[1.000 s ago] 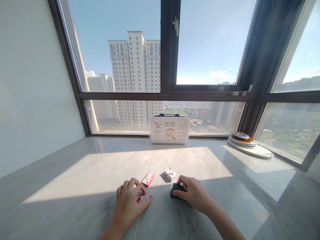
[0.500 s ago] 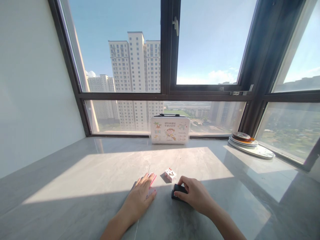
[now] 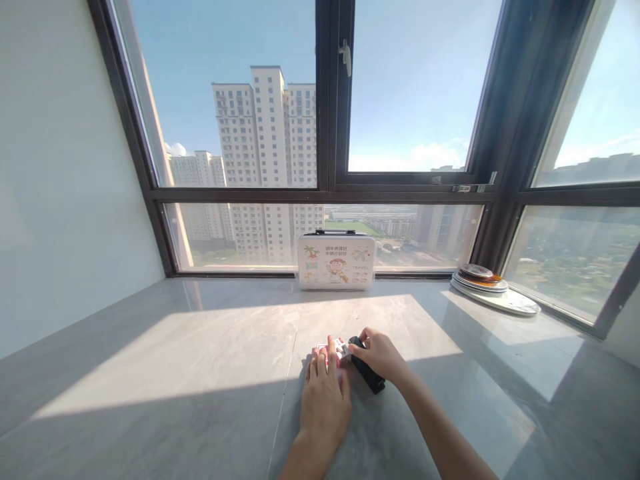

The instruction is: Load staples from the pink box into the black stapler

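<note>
My left hand (image 3: 326, 403) lies palm down with its fingers stretched over a flat pink-and-white item (image 3: 322, 347). Most of that item is hidden, so I cannot tell its kind. Just right of those fingertips sits a small white-and-red box (image 3: 343, 349) with a printed picture, partly covered. A black stapler (image 3: 370, 376) rests slantwise on the grey surface, its far end beside the box. Thumb and fingers of my right hand (image 3: 384, 357) are closed on that far end.
A white carry case (image 3: 337, 263) with cartoon prints stands against the window. Stacked plates (image 3: 493, 300) sit in the right corner. Sunlight and shadow cross the grey stone surface (image 3: 200, 353). Dark window frames (image 3: 400, 197) edge it behind.
My left hand has moved right with the pink-and-white item, up to the box. The stapler has turned, and my right hand has shifted slightly away from me, still holding it.
</note>
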The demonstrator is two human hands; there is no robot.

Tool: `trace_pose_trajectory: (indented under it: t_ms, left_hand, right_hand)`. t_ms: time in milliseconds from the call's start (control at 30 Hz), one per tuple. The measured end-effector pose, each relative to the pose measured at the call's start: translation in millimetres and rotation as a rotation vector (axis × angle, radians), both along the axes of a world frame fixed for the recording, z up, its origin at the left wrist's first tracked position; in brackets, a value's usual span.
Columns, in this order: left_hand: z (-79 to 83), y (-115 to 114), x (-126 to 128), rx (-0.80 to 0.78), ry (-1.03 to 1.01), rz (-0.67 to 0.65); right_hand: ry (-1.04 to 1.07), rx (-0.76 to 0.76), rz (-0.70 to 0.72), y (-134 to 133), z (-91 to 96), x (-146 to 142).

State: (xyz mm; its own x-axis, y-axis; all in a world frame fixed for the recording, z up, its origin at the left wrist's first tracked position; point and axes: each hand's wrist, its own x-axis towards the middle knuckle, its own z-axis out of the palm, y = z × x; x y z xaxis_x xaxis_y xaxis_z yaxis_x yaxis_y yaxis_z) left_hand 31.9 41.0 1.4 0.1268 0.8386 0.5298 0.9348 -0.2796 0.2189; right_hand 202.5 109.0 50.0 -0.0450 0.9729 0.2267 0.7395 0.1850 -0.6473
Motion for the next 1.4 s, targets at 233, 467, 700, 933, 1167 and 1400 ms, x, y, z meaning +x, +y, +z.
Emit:
trace_pose_trajectory:
  t_ms: [233,467,700,933,1167,1400]
  left_hand:
    - [3.8,-9.0,-8.6,0.016,-0.017,-0.06]
    - [-11.4,-25.8,-52.7,0.042,-0.018,-0.038]
    - [-6.9,-16.6,-154.8,0.005,-0.019,-0.006]
    - [0.5,-19.0,-179.5,-0.054,-0.028,-0.011]
    - [7.4,-23.7,-177.6,-0.017,-0.009,0.027]
    - [41.4,-55.3,-128.7,0.129,-0.188,-0.018]
  right_hand:
    - [0.469,-0.359,0.266,-53.5,-24.1,-4.1]
    - [0.609,-0.262,0.225,-69.5,-42.6,-68.1]
    - [0.701,-0.302,0.406,-53.6,-36.2,-158.9]
    - [0.759,-0.332,0.47,-60.7,-32.7,-173.2]
    - [0.713,-0.306,0.41,-62.5,-36.7,-174.7]
    - [0.635,-0.16,0.091,-68.1,-43.4,-102.1]
